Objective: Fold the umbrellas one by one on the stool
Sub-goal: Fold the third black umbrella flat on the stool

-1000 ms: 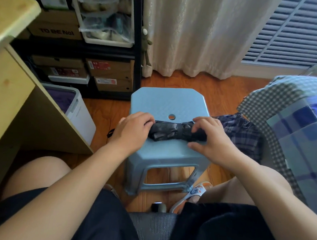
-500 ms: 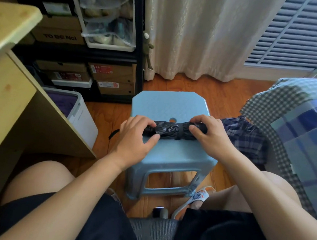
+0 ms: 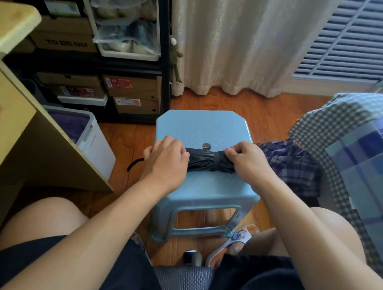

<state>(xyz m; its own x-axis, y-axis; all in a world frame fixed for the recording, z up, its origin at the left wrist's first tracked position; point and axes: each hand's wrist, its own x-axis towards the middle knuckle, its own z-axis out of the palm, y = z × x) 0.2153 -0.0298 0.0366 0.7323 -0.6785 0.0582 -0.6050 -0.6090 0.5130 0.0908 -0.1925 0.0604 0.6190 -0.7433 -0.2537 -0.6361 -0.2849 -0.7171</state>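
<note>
A black folded umbrella (image 3: 207, 160) lies crosswise on the light blue plastic stool (image 3: 200, 127), a strap wrapped round its middle. My left hand (image 3: 167, 159) covers its left handle end with fingers curled over it. My right hand (image 3: 246, 160) grips the right end of the bundle, fingertips pinching the fabric. The umbrella's black wrist loop (image 3: 135, 163) hangs off the stool's left side. A second, dark plaid umbrella (image 3: 291, 165) lies on the floor to the right of the stool, partly behind my right hand.
A wooden desk (image 3: 4, 118) stands at the left with a white bin (image 3: 93, 138) beside it. Black shelves (image 3: 167, 59) with shoe boxes are behind. A checked bed cover (image 3: 356, 142) is at the right. A curtain (image 3: 238, 39) hangs at the back. My knees flank the stool.
The umbrella has been rolled a little farther back on the stool and looks tighter, with the strap now round its middle. Both hands stayed at its ends.
</note>
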